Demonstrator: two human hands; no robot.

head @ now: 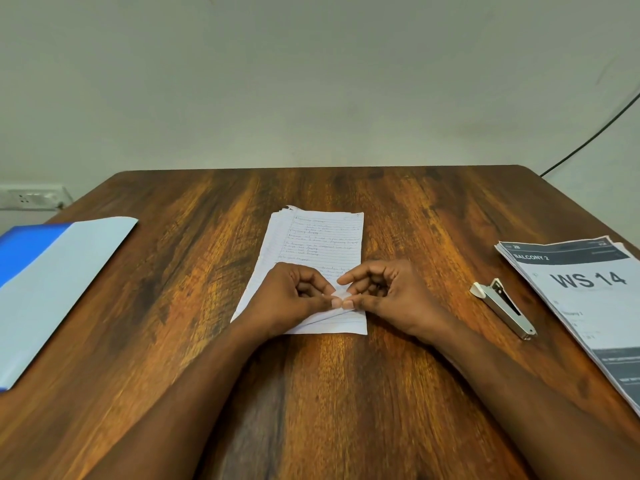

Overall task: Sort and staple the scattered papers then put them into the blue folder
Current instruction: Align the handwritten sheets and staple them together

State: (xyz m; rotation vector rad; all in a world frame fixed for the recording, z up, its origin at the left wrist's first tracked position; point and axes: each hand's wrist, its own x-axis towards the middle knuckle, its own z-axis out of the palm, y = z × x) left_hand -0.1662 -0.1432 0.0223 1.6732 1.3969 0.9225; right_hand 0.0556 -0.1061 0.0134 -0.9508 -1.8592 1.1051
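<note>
A stack of lined handwritten papers [320, 244] lies in the middle of the wooden table [398, 209]. My left hand [291, 299] and my right hand [391, 296] rest on the stack's near part, fingertips meeting and pinching a small folded bit of the top sheet. A silver stapler [504, 308] lies on the table to the right of my right hand, untouched. A stack of printed sheets marked "WS 14" [588, 306] sits at the right edge. The blue folder [52, 285] lies at the left, its pale inner flap facing up.
A wall socket [31, 197] sits low on the wall at the left. A black cable [595, 133] runs down the wall behind the table's far right corner. Bare wood shows between the folder and the lined papers.
</note>
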